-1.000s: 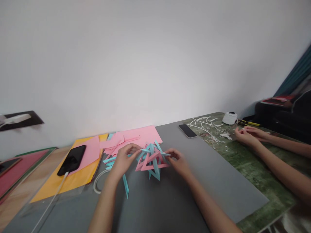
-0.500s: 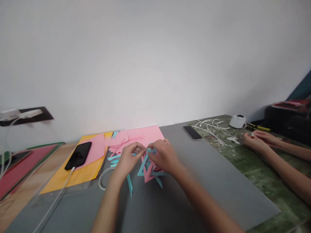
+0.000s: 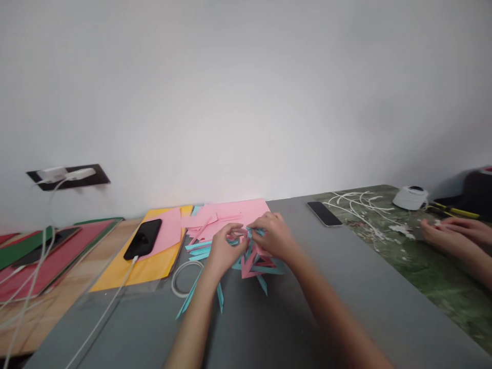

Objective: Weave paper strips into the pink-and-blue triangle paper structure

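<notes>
A pink and blue structure of folded paper strips (image 3: 251, 264) stands on the grey board, partly hidden by my hands. My left hand (image 3: 227, 247) pinches at its top from the left, fingertips closed on a paper strip. Opposite it, my right hand (image 3: 273, 234) grips a blue strip of the same structure. The fingertips of both hands nearly meet. Loose blue paper strips (image 3: 200, 249) lie to the left, beside a roll of tape (image 3: 173, 281) lying flat. Behind my hands are pink paper sheets (image 3: 249, 207) with cut pieces on them.
A charging black phone (image 3: 143, 239) rests on yellow and pink sheets at left. Another phone (image 3: 325, 213) lies at right, near white cords (image 3: 359, 201) and a white round device (image 3: 410, 198). Another person's hands (image 3: 453, 233) work at the far right. A wall socket (image 3: 69, 176) holds chargers.
The view has turned left, so everything appears shifted right. My hands stay at the top of the paper structure, with my left fingers now more curled around it.
</notes>
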Demonstrator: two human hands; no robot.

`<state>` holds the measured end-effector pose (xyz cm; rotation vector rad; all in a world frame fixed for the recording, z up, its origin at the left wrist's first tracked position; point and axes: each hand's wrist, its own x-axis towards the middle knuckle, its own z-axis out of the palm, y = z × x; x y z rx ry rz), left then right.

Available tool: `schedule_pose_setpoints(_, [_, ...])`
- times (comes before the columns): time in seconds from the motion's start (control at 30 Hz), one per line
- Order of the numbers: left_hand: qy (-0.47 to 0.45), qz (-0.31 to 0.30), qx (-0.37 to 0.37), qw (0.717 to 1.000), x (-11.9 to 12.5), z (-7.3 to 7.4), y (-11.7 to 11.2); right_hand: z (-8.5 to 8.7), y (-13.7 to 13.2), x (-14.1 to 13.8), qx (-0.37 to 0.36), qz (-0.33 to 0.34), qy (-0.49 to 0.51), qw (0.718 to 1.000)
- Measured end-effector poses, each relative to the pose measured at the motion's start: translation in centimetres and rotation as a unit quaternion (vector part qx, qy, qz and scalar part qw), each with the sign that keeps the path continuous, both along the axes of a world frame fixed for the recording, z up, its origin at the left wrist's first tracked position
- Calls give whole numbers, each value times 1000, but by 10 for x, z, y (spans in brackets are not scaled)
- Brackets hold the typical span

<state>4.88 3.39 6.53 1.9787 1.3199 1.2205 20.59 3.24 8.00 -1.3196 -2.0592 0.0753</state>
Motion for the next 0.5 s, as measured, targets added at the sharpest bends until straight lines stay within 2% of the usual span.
schedule_pose_setpoints(0.23, [-9, 22, 49, 998, 12, -22, 5, -7, 1, 4, 22, -10, 24, 999])
schedule_pose_setpoints(0.5, [-18, -22, 62, 998, 17, -31, 4, -7, 4, 8, 35, -23, 33, 999])
